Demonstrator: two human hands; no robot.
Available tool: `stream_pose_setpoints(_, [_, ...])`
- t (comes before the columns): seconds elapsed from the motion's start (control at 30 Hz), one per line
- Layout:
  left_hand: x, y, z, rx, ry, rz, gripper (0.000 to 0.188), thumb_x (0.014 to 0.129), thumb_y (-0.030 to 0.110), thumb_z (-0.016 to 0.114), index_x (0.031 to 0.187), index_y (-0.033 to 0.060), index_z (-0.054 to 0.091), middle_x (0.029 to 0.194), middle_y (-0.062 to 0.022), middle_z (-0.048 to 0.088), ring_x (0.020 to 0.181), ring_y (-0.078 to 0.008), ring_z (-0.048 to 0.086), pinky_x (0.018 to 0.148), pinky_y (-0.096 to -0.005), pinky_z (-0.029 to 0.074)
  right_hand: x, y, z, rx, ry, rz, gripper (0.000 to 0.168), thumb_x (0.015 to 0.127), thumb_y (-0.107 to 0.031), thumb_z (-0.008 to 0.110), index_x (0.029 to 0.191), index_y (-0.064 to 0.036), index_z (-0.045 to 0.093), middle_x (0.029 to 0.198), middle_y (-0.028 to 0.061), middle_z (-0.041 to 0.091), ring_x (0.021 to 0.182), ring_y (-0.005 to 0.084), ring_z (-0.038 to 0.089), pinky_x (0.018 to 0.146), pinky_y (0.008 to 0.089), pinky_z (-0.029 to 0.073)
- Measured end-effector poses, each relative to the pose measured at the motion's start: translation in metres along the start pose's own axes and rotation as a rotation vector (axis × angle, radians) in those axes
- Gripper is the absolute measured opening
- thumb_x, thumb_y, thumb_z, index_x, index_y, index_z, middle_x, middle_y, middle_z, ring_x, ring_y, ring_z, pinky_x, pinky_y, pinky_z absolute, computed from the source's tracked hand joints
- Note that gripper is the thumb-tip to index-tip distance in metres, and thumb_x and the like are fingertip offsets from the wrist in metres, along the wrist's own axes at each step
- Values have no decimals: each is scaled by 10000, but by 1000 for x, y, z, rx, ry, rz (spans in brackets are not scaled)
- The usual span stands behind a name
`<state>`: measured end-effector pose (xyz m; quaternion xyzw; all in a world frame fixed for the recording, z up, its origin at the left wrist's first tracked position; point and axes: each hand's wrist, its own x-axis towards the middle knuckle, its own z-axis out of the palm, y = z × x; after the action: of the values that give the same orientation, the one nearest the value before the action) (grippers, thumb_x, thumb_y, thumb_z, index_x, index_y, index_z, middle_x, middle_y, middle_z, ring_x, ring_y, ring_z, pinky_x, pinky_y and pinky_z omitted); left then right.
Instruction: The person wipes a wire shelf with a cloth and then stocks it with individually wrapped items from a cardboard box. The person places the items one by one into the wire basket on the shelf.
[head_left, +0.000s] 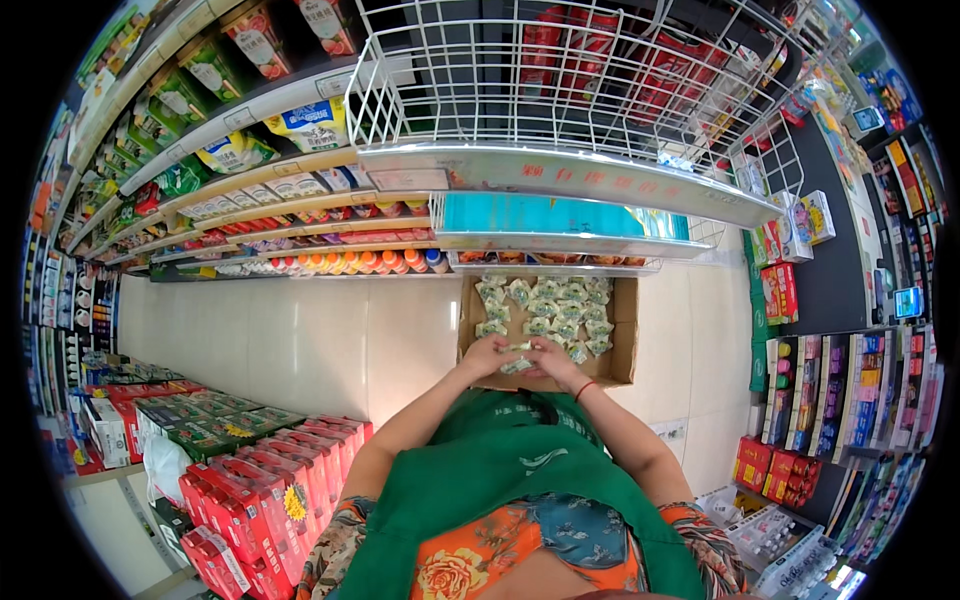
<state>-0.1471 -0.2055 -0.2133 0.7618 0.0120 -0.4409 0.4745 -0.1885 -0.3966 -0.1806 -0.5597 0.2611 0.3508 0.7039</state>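
Note:
Between my two hands is a small wrapped packet (516, 358), pale with green print. My left hand (486, 355) has its fingers on the packet's left end, and my right hand (552, 358) grips the right end. Both hands are over the near side of an open cardboard box (624, 352) in front of my green apron (510, 480). Inside the box, several like packets (568, 310) lie in loose rows, mostly toward the far side and the right. Bare cardboard shows at the lower left of the box floor.
White wire baskets (480, 120) jut out above the box, holding red packages. Shelves of bottles (360, 261) and packets run along the far left. Stacked red drink cartons (255, 510) stand at lower left. A dark counter (817, 292) and small-goods racks (840, 397) are on the right.

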Motion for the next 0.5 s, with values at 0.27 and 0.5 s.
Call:
stream_pose_setpoints(0.27, [-81, 112, -38, -475, 41, 410, 525, 820, 125, 756, 1251, 4, 481, 1040, -80, 631, 800, -86, 610, 628, -229, 498, -86, -101, 14, -71, -31, -425, 291, 909, -157, 640, 1157, -20, 572, 1014, 32, 631, 835, 89, 609, 708, 237, 509])
stream_pose_setpoints(0.5, [-138, 227, -92, -287, 131, 641, 499, 861, 26, 673, 1309, 24, 454, 1107, -66, 621, 983, -116, 613, 819, -254, 500, -142, -211, 41, -231, 96, -747, 316, 885, -105, 665, 1163, 11, 570, 995, 34, 630, 869, 77, 596, 756, 220, 488])
